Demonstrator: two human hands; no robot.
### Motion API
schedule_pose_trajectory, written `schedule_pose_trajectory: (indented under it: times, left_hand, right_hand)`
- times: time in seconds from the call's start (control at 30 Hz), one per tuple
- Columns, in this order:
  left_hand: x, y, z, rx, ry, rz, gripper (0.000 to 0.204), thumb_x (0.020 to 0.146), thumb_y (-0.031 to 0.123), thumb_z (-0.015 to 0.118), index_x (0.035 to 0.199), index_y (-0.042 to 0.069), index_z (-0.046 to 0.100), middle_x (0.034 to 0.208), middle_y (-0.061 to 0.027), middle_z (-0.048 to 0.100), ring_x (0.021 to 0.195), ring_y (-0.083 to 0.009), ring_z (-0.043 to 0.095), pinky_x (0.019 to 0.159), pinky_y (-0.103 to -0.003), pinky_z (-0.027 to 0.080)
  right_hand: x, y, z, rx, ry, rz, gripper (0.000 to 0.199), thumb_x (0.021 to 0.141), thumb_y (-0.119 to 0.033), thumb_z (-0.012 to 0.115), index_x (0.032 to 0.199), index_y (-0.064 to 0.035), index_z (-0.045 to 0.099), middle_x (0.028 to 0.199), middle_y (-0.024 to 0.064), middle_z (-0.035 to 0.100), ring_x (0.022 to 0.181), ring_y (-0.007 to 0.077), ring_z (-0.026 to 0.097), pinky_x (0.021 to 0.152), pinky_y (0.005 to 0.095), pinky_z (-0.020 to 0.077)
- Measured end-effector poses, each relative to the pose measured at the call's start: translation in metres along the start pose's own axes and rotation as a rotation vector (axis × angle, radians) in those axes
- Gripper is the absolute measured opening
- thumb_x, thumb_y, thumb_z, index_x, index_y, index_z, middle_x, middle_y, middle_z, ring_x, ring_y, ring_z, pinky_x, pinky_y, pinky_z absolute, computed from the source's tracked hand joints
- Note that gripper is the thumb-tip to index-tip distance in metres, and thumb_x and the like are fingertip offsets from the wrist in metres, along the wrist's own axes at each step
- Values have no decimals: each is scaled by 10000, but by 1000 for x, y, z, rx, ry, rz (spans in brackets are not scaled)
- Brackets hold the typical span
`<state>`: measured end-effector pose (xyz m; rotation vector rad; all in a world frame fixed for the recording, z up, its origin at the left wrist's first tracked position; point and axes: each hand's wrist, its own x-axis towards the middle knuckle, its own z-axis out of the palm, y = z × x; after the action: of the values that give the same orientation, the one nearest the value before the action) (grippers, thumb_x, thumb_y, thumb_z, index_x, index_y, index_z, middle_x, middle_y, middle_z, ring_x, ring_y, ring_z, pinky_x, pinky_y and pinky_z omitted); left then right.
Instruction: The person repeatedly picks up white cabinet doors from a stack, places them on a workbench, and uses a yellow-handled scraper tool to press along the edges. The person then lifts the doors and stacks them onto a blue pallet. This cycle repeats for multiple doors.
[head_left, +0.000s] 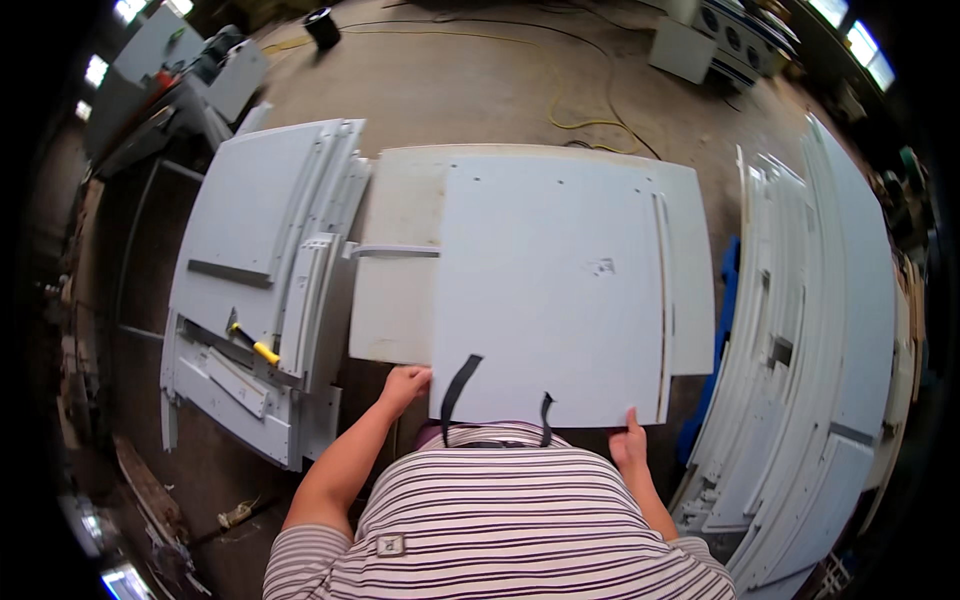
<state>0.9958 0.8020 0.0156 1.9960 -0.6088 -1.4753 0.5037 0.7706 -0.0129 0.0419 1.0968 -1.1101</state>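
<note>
Below the camera, at six o'clock, both hands grip the near edge of a large white sheet-metal panel (550,290) that lies flat on a wider panel underneath (392,290). The left hand (405,385) curls its fingers over the near-left corner; the right hand (630,445) pinches the near-right edge, thumb on top, likely to square the sheet. At nine o'clock a yellow-handled tool (255,345) rests on stacked grey panels (260,290); more white panels (820,350) lean at three o'clock.
</note>
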Motion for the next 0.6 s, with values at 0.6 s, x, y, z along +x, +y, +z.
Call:
schedule_pose_trajectory:
  times: [0.6]
  left_hand:
    - [89,232,-6,-201,-303,542,370,992,329,421,918,21,612,720,-19,583,643,-113,531,639,-263,441]
  right_hand:
    - [-58,-23,186,-1337,93,-928,316,882,-76,565,1180,17,516,1078,149,581,996,285,574,881,372,464]
